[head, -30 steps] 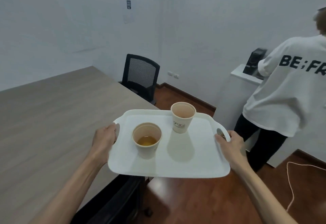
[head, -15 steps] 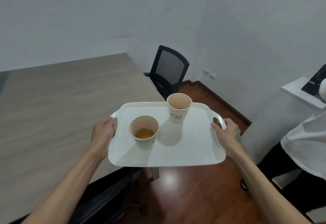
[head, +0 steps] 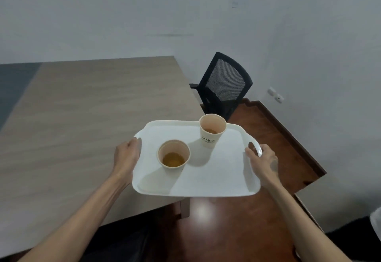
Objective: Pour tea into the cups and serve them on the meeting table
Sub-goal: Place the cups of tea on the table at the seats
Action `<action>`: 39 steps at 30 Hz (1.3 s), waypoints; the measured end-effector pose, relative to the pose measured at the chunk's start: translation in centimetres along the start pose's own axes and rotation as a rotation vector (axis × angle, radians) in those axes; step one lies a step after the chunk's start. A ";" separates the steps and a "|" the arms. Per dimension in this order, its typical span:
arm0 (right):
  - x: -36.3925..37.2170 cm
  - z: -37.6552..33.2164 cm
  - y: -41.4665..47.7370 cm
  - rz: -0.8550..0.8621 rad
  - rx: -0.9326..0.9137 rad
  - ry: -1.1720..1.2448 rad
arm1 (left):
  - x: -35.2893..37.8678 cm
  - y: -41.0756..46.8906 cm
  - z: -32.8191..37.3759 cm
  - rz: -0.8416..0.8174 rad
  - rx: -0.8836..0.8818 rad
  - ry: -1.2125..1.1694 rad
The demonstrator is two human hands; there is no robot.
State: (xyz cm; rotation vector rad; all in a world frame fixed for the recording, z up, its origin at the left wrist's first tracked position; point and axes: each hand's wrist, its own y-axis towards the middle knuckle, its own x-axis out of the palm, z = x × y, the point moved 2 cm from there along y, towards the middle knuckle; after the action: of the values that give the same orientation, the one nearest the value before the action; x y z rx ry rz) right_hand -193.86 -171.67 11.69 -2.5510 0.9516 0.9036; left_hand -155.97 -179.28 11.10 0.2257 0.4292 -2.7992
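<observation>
The view is swinging left as the person turns toward the meeting table (head: 82, 127). The person in the white shirt, at the right a second ago, is slipping out of view. The white tray (head: 216, 179) is coming over the table's corner, and the black mesh chair (head: 224, 84) is now sitting beyond the right hand's fingertips (head: 250, 151).
</observation>
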 end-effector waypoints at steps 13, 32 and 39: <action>9.0 2.9 10.1 -0.185 -0.004 -0.122 | 5.3 5.0 -7.3 0.173 -0.055 0.382; 15.1 10.2 17.1 -0.535 0.008 -0.473 | 10.5 6.2 -14.0 0.155 -0.357 0.680; 15.9 10.2 17.7 -0.543 -0.032 -0.488 | 10.5 6.5 -14.3 0.180 -0.383 0.677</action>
State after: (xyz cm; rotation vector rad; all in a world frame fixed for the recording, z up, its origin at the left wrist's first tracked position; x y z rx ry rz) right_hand -200.95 -188.25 -6.91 -2.2525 0.0964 1.2651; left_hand -162.30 -183.52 -6.22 1.0642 1.0181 -2.3367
